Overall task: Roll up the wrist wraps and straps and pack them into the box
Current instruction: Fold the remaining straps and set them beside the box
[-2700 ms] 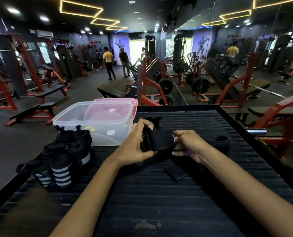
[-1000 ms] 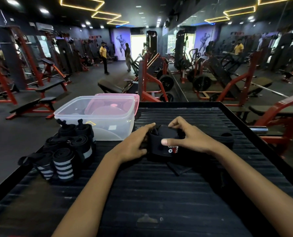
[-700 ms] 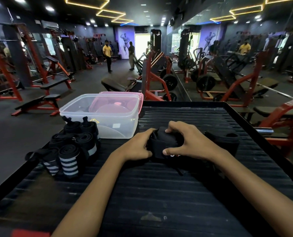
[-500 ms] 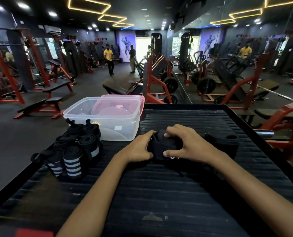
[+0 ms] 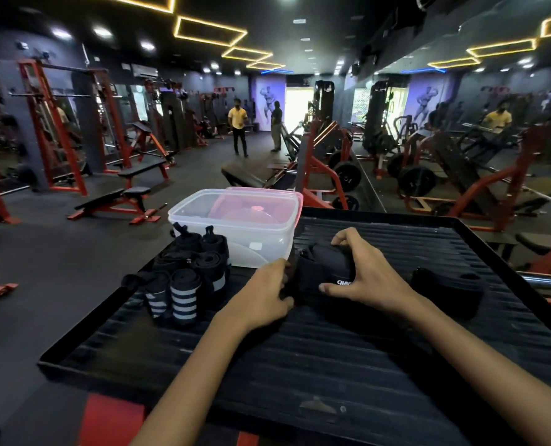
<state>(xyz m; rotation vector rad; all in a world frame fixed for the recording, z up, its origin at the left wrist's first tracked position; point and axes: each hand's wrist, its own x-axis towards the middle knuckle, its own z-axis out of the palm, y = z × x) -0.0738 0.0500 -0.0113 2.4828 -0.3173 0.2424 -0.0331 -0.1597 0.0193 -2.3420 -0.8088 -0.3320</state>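
A black wrist wrap [image 5: 321, 273] with white lettering lies bundled on the black ribbed platform [image 5: 300, 365]. My left hand [image 5: 264, 296] grips its left end, and my right hand [image 5: 364, 273] arches over its top and right side. To the left stand several rolled wraps [image 5: 184, 278], black with grey stripes. Behind them sits the clear plastic box [image 5: 235, 226], open, with its pink lid [image 5: 267, 204] leaning inside it. Another black strap [image 5: 444, 289] lies loose to the right of my right hand.
The platform has a raised rim [image 5: 74, 336] on its left edge and drops to the gym floor beyond. Red weight benches and machines [image 5: 325, 175] stand behind it. Two people [image 5: 238, 130] stand far off down the aisle.
The wrap was stretched flat between my hands, and now it is gathered into a compact bundle under them. The view has shifted so the platform sits further right and lower.
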